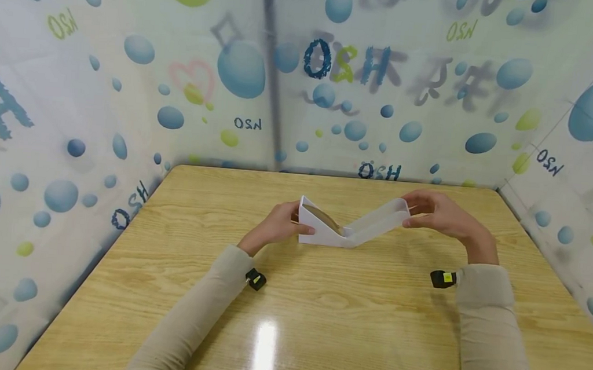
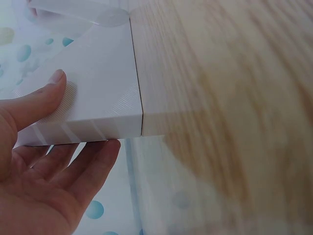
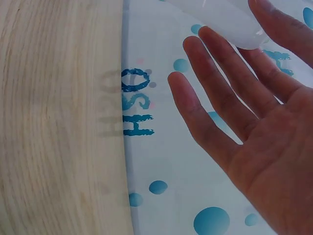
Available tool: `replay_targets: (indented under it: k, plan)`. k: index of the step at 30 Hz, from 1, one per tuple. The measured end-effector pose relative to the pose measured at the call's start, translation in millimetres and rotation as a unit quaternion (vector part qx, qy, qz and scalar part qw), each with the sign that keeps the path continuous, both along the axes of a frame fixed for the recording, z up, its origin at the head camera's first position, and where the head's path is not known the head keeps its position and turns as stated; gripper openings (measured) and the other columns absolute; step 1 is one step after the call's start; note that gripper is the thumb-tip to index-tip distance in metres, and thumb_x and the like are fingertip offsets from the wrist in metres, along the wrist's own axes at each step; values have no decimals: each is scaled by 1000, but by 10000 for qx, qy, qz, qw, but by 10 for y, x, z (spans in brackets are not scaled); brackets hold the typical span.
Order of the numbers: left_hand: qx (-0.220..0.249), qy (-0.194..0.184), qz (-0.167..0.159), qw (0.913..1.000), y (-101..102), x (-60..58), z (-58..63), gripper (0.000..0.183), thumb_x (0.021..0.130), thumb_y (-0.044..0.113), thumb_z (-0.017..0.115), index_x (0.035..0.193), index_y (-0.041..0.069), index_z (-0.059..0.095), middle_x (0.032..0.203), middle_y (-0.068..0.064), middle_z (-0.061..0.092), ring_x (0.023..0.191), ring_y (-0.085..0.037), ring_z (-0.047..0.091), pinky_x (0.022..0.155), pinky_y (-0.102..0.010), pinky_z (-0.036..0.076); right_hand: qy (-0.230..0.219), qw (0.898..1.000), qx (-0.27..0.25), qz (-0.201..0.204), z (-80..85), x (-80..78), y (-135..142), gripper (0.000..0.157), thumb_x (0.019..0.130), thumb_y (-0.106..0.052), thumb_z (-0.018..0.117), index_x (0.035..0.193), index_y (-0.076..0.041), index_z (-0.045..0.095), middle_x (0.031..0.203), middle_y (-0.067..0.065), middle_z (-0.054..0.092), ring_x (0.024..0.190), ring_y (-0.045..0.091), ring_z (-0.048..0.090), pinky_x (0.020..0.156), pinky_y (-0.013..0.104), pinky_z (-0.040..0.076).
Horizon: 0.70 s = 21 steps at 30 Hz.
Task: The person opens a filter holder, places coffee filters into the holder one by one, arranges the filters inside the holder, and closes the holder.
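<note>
A white box [image 1: 317, 233] with a slanted top edge stands on the wooden table, left of the right hand. Its translucent lid [image 1: 379, 222] is swung out to the right, joined at the box's low end. Something flat and brown [image 1: 327, 217] shows inside. My left hand [image 1: 279, 223] grips the tall end, thumb on the near wall [image 2: 102, 73] and fingers around the end. My right hand [image 1: 445, 216] holds the lid's far end between thumb and fingers. In the right wrist view, only part of the lid [image 3: 225, 22] appears beyond the fingers.
The wooden table [image 1: 339, 310] reaches back to a wall covering [image 1: 413, 101] with printed bubbles and letters. Small black devices sit at the left cuff [image 1: 256, 279] and right cuff [image 1: 443, 279]. Light glares off the table's front.
</note>
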<state>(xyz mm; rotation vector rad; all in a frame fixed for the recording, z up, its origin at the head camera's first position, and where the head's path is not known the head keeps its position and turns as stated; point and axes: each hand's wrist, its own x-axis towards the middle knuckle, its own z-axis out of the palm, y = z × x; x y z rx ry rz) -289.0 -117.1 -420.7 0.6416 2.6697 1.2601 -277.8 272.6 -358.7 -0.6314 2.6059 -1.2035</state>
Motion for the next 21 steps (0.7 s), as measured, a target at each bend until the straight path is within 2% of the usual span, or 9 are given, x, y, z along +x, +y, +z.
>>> replay_targets:
  k: [6,14,21]
  plan:
    - [37,-5,-7,10000,-2,-1,6,41,91,17,81,127,7,65,119,-12,74,102,-26,72,86,-36,59,-178,9998,-101,12,-32,-22,7,50,96,-18,75,140,-3,56,131,21,67,121,35,66,88,27,56]
    - [11,28,7,10000,-3,6,13,41,90,16,81,127,6,66,119,-13,74,103,-27,73,87,-37,60,-264,9992,-295,49,-70,-34,16,48,95,-16,75,138,-2,57,128,17,67,108,9,67,88,27,57]
    - [-5,-8,-6,10000,-1,10,13,41,91,17,81,127,7,66,119,-13,74,103,-27,72,87,-37,60,-279,9988,-413,15,-106,-51,23,45,94,-18,77,133,-3,59,122,7,67,107,9,68,88,28,56]
